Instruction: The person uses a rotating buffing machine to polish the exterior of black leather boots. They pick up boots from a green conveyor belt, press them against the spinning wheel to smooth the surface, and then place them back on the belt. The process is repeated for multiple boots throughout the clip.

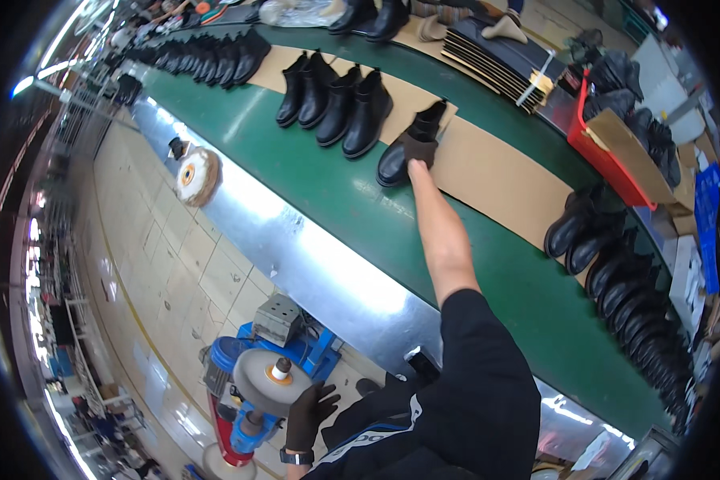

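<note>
My right hand (418, 148), in a dark brown glove, reaches out over the green conveyor belt (296, 172). It is closed around the ankle part of a black ankle boot (393, 164) that stands upright there, its sole partly over brown cardboard. The far fingers are hidden. My left hand (308, 414), also gloved and with a watch at the wrist, hangs low beside the belt with fingers apart and nothing in it. Close to it is the grey disc of a polishing wheel (266, 382). Two pairs of black boots (338, 108) stand left of the held boot.
Long rows of black boots line the belt at the far left (216, 60) and right (624, 296). Flat cardboard (496, 168) lies along the belt. A metal ledge (296, 248) edges it, near a fluffy buffing wheel (198, 178). Behind stands a red crate (608, 156).
</note>
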Demonstrator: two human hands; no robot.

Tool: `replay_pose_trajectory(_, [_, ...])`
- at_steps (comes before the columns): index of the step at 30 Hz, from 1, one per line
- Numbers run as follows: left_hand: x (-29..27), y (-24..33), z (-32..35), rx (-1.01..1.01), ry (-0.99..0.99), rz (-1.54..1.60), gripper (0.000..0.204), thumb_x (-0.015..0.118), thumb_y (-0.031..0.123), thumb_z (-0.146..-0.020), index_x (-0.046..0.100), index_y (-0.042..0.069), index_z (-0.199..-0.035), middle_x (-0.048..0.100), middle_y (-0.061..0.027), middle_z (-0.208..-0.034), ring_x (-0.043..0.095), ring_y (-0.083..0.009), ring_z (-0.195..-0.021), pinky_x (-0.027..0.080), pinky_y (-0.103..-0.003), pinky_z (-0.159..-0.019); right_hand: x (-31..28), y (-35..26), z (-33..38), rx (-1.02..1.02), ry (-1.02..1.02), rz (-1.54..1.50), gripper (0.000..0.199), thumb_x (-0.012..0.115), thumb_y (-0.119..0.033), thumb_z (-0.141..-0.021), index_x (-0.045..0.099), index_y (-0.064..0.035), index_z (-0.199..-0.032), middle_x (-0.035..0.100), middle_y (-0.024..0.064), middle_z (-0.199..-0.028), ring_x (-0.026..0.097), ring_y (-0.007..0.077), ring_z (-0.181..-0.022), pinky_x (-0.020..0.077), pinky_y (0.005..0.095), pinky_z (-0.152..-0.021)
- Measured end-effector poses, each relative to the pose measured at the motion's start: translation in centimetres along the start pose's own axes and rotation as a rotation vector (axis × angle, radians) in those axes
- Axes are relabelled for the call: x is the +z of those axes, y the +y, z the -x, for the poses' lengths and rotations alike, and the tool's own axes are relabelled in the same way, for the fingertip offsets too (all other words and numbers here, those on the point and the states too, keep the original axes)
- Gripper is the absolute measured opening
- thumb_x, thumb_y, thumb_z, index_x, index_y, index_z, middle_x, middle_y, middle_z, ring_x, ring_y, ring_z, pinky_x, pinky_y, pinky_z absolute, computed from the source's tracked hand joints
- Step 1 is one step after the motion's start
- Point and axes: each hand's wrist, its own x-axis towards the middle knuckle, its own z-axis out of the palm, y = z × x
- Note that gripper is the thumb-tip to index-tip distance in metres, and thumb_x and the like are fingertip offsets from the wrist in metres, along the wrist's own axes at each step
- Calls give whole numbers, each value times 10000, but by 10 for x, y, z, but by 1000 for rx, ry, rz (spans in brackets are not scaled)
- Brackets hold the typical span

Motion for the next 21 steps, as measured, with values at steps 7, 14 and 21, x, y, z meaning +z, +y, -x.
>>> replay_pose_trajectory(7, [12,11,-111,363,-247,48,506,434,88,-1003,316,102,-1494,463,-141,-1425,528,-251,-1249,500,-368,-961,-152,65,208,-447,-515,-421,484,786,-38,-715,564,-8,-1144,587,66,-1093,550,196,-1020,444,346,-952])
replay_pose_trajectory(14, [15,13,-88,209,-845,207,432,501,230,-988,489,-26,-1335,590,-153,-1277,597,-215,-1145,483,-332,-989,-330,88,367,-952,-819,484,660,858,-160,-650,588,-56,-1244,610,151,-1199,595,292,-1097,435,377,-986])
replay_pose_trajectory(21, [-53,-75,-66,98,-770,194,499,486,329,-1008,490,-35,-1348,604,-156,-1265,617,-167,-1105,500,-287,-951,-342,3,420,-976,-1507,836,615,688,-61,-775,522,-133,-1363,432,174,-1435,480,299,-1291,372,384,-1086])
